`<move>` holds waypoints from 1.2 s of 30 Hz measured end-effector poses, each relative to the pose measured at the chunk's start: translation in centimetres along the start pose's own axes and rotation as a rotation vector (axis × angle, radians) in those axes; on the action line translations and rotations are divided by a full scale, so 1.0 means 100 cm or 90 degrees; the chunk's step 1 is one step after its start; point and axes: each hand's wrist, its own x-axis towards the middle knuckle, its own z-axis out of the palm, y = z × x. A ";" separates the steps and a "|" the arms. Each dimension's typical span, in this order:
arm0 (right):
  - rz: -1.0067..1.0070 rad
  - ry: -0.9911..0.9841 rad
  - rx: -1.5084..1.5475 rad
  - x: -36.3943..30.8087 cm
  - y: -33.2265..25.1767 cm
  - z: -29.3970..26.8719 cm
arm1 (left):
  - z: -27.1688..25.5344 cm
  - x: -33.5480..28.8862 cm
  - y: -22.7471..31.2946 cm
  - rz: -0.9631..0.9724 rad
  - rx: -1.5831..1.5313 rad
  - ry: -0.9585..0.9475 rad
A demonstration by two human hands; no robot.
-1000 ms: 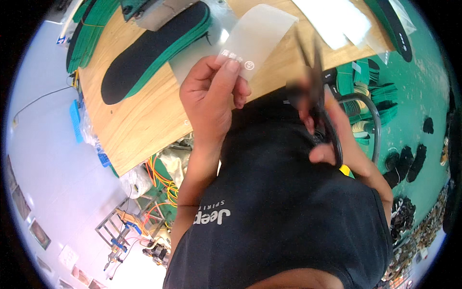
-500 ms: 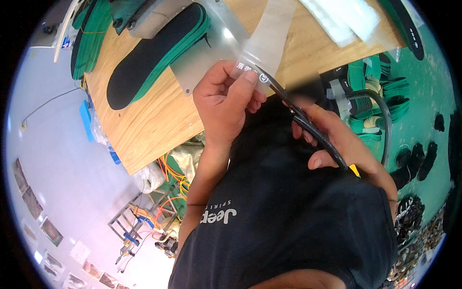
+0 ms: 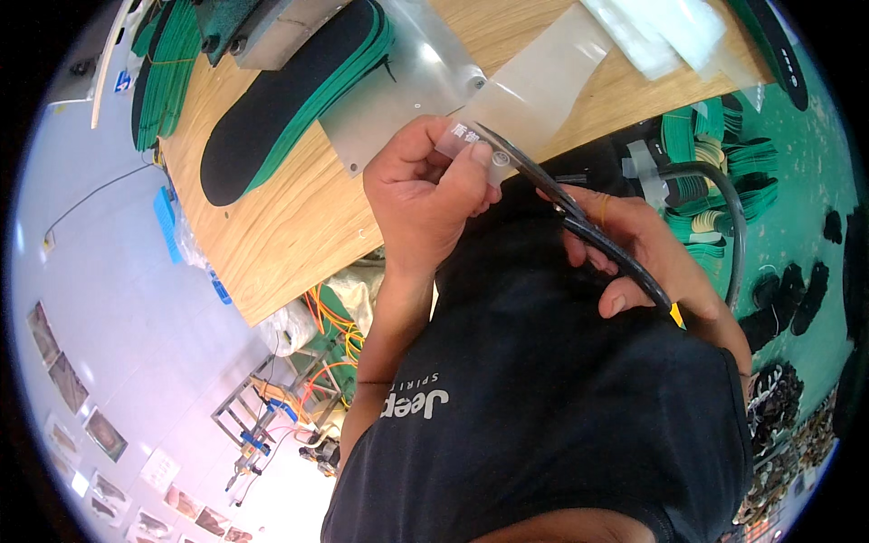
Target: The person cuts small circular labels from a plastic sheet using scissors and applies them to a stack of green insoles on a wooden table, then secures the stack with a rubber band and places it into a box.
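Note:
My left hand (image 3: pixel 418 195) pinches the near end of a strip of clear film (image 3: pixel 554 77) between thumb and fingers; white printing shows beside the thumb. The strip's wider, frosted part stretches away over the table to the upper right. In my right hand (image 3: pixel 647 240) is a pair of scissors (image 3: pixel 625 258) with dark handles. Their blades reach up left to the film, right next to my left thumb. How far they have cut into it I cannot tell. Both hands are in front of the table's near edge, close to my dark shirt.
On the wooden table (image 3: pixel 262 262) lie a stack of black-and-green insoles (image 3: pixel 290 104), a metal plate (image 3: pixel 380 122) and clear film sheets (image 3: pixel 647 32). A machine part (image 3: pixel 281 32) stands beyond. Several insole bundles (image 3: pixel 715 149) and a dark curved tube (image 3: pixel 729 204) are at the right.
The film's far part has swung to the right and lies lower over the table. My right hand and the scissors have shifted slightly right and down. My left hand has barely moved.

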 end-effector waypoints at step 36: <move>-0.332 0.427 -0.498 -0.035 -0.038 -0.054 | 0.034 -0.018 0.003 0.140 0.456 -0.649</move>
